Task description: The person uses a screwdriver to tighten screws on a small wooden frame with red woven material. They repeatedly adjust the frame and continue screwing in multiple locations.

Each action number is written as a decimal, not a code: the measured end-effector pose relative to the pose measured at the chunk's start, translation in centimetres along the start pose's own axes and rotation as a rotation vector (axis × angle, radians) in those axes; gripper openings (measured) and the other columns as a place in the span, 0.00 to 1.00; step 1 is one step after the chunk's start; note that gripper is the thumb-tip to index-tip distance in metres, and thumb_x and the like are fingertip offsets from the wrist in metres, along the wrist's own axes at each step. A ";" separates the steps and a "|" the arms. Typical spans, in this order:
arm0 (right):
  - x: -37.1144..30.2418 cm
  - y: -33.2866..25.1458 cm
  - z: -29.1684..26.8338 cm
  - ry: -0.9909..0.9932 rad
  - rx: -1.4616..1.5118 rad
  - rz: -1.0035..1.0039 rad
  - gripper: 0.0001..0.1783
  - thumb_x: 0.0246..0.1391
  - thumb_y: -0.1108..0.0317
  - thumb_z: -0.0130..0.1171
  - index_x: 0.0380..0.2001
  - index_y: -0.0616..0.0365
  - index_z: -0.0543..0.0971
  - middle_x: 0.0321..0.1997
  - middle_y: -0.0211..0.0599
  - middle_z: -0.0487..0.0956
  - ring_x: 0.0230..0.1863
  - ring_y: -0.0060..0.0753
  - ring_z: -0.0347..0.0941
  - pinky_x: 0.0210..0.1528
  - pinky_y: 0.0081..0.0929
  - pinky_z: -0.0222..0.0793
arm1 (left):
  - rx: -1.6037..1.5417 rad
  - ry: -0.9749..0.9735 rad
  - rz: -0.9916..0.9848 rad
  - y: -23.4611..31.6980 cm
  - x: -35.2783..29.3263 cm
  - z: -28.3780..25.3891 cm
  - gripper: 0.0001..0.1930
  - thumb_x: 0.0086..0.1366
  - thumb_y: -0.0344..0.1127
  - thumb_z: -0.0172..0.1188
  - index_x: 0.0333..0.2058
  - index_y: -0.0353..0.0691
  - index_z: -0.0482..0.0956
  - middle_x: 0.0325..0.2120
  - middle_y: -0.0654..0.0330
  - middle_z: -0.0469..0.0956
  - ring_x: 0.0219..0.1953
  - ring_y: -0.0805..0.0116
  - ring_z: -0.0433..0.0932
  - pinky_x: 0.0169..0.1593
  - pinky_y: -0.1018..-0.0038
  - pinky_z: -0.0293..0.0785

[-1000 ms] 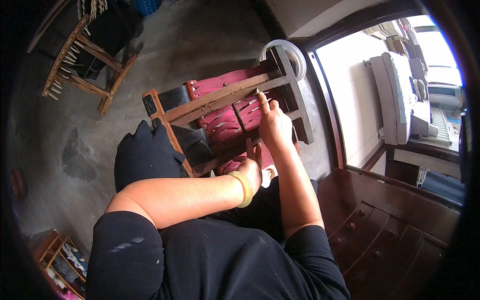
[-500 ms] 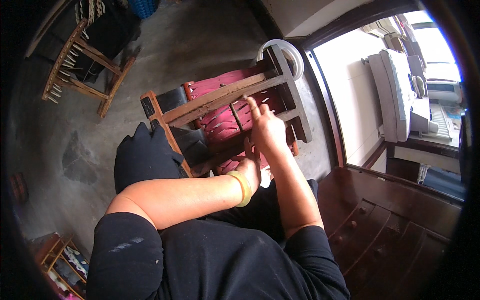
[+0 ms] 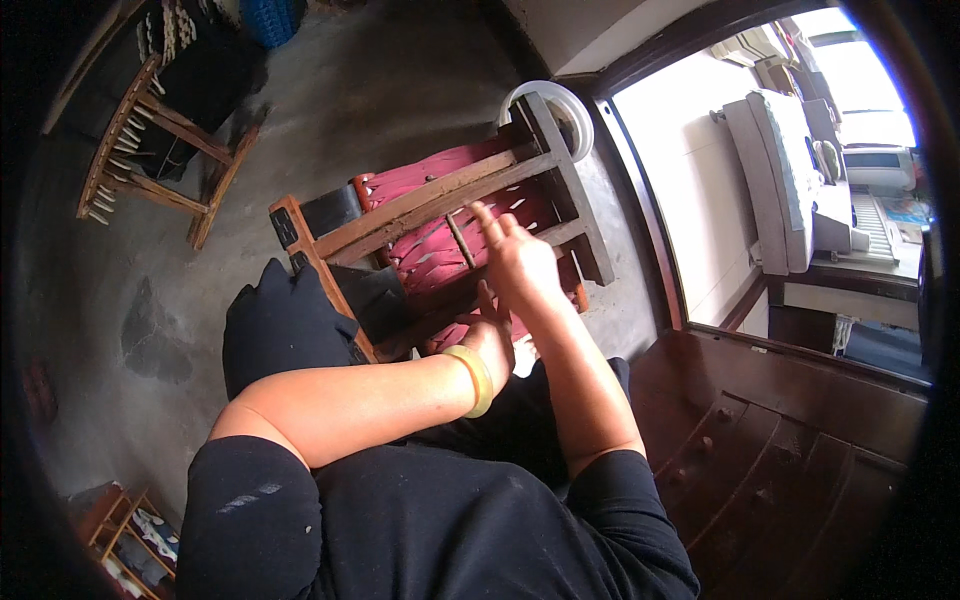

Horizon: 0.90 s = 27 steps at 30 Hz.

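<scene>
A wooden chair (image 3: 415, 205) lies tipped in front of me, its seat woven from dark red straps (image 3: 425, 255). A short thin stick (image 3: 460, 241) crosses the straps between two rails. Over the seat frame, my right hand (image 3: 522, 264) has its index and middle fingers stretched toward the straps near the upper rail. My left hand (image 3: 490, 342), below a yellow-green bangle (image 3: 476, 380), reaches in by the lower rail, with one finger pointing up in shadow. My right hand and the frame hide its other fingers. Nothing held shows in either hand.
A white bucket (image 3: 572, 110) stands behind the chair, beside the doorway. At the far left is another wooden frame (image 3: 160, 190) with pale pegs. A dark wooden panel (image 3: 760, 440) fills the lower right, and a small shelf (image 3: 125, 530) stands lower left.
The whole view has shifted slightly. My right hand has moved a little left and down over the straps, its fingers still stretched. My left hand stays by the lower rail.
</scene>
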State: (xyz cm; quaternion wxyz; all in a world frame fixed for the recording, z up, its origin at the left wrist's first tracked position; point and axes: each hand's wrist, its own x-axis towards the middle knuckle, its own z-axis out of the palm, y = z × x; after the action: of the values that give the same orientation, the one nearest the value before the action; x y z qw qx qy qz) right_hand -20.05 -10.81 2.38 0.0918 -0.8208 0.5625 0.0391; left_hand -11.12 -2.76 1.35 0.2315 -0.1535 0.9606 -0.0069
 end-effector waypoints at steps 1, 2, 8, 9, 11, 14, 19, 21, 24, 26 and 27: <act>0.2 1.3 0.2 0.025 -0.012 0.047 0.40 0.46 0.77 0.52 0.66 0.52 0.58 0.42 0.46 0.73 0.39 0.48 0.77 0.37 0.39 0.76 | -0.023 0.037 -0.026 -0.3 0.0 0.0 0.23 0.63 0.51 0.51 0.45 0.39 0.81 0.47 0.47 0.77 0.46 0.46 0.77 0.42 0.43 0.72; 0.2 2.2 -0.1 0.017 -0.015 0.111 0.39 0.47 0.78 0.52 0.66 0.53 0.58 0.42 0.46 0.73 0.39 0.48 0.77 0.37 0.39 0.76 | -0.048 0.076 -0.051 -0.6 0.1 -0.1 0.22 0.62 0.49 0.52 0.44 0.38 0.81 0.46 0.47 0.78 0.45 0.46 0.77 0.42 0.45 0.72; -0.2 5.6 -0.5 0.108 -0.034 0.244 0.38 0.48 0.78 0.51 0.65 0.52 0.60 0.43 0.46 0.74 0.38 0.50 0.77 0.37 0.41 0.75 | -0.424 0.443 -0.443 -3.7 0.5 -0.5 0.16 0.56 0.39 0.54 0.40 0.36 0.79 0.43 0.47 0.77 0.50 0.53 0.74 0.46 0.62 0.70; -0.1 6.0 -0.6 0.139 -0.031 0.240 0.36 0.49 0.76 0.51 0.65 0.53 0.61 0.42 0.47 0.74 0.38 0.49 0.77 0.37 0.40 0.75 | -0.351 0.578 -0.520 -4.2 0.8 -0.3 0.18 0.56 0.39 0.54 0.42 0.34 0.78 0.48 0.43 0.75 0.55 0.51 0.70 0.49 0.61 0.69; 0.4 6.5 -0.7 0.144 -0.045 0.249 0.35 0.49 0.77 0.51 0.64 0.55 0.62 0.42 0.47 0.74 0.39 0.50 0.76 0.39 0.40 0.75 | -0.443 0.489 -0.484 -5.2 1.0 0.0 0.27 0.56 0.38 0.55 0.54 0.32 0.70 0.59 0.38 0.64 0.64 0.46 0.59 0.62 0.55 0.58; 0.9 7.4 -0.8 0.187 -0.095 0.237 0.33 0.50 0.77 0.50 0.63 0.56 0.63 0.42 0.46 0.74 0.42 0.48 0.75 0.41 0.39 0.75 | -0.502 0.500 -0.467 -5.3 2.7 1.7 0.37 0.55 0.36 0.56 0.63 0.34 0.58 0.61 0.39 0.61 0.65 0.43 0.57 0.68 0.51 0.47; 1.5 7.9 -0.7 0.231 -0.125 0.213 0.31 0.51 0.75 0.49 0.61 0.58 0.65 0.43 0.46 0.75 0.48 0.46 0.72 0.45 0.38 0.74 | -0.496 0.703 -0.434 -5.5 4.2 4.4 0.32 0.57 0.32 0.50 0.64 0.42 0.60 0.58 0.39 0.64 0.62 0.44 0.61 0.67 0.51 0.50; 1.5 8.0 -0.8 0.205 -0.145 0.214 0.30 0.51 0.75 0.49 0.61 0.59 0.66 0.44 0.46 0.75 0.48 0.46 0.72 0.45 0.38 0.74 | -0.534 0.703 -0.434 -5.7 4.3 5.1 0.31 0.58 0.32 0.49 0.63 0.45 0.61 0.56 0.40 0.65 0.61 0.44 0.63 0.66 0.51 0.51; 1.6 8.0 -0.8 0.197 -0.157 0.224 0.30 0.52 0.75 0.49 0.61 0.59 0.65 0.45 0.46 0.75 0.48 0.47 0.72 0.46 0.38 0.74 | -0.513 0.687 -0.428 -5.6 4.8 5.7 0.33 0.60 0.34 0.48 0.66 0.48 0.55 0.55 0.44 0.65 0.58 0.48 0.64 0.65 0.54 0.53; 1.7 7.9 -0.8 0.180 -0.165 0.241 0.29 0.53 0.75 0.49 0.61 0.59 0.65 0.45 0.46 0.75 0.48 0.47 0.73 0.45 0.38 0.74 | -0.505 0.654 -0.430 -5.4 5.0 5.7 0.33 0.61 0.34 0.46 0.67 0.48 0.52 0.54 0.46 0.65 0.57 0.51 0.64 0.63 0.56 0.55; 1.9 7.7 -0.9 0.161 -0.172 0.254 0.29 0.53 0.75 0.48 0.61 0.59 0.64 0.45 0.46 0.75 0.48 0.47 0.73 0.45 0.38 0.74 | -0.493 0.633 -0.436 -5.4 4.9 5.6 0.33 0.61 0.34 0.47 0.67 0.48 0.52 0.53 0.46 0.65 0.56 0.52 0.65 0.62 0.57 0.56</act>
State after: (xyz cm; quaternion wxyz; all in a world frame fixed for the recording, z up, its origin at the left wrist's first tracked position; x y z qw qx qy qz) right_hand -26.53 -15.45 2.11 -0.0300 -0.7485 0.6616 0.0323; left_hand -11.18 -9.08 -5.34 -0.1239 -0.3932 0.9022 0.1269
